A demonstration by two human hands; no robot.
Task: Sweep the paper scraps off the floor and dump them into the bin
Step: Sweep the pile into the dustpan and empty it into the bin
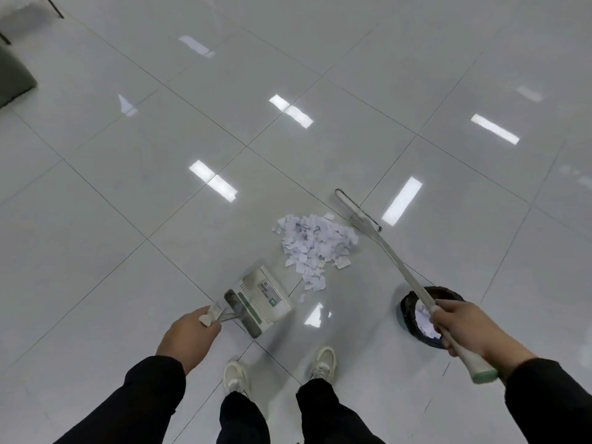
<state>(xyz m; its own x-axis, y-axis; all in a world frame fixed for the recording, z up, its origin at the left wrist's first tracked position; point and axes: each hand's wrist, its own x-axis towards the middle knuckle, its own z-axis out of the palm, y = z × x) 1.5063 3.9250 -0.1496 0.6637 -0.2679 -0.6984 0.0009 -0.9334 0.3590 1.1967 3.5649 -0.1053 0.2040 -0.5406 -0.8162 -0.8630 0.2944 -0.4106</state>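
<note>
Our right hand (461,325) grips the long pale broom (394,254), our left hand (189,334) the grey-white plastic dustpan (262,299); the heap of white paper scraps (315,243) lies mid-frame between blade and pan mouth.

Surface: glossy pale grey tiled floor (128,203), thin dark grout lines, bright strip reflections.
Centre: heap of torn white paper scraps (315,243).
Beside heap, right: flat head of white long-handled broom (357,210).
Near side: white plastic dustpan (259,299).
Lower right: round black-lined bin (426,312) containing scraps.
Bottom: two white sneakers (323,363).
</note>
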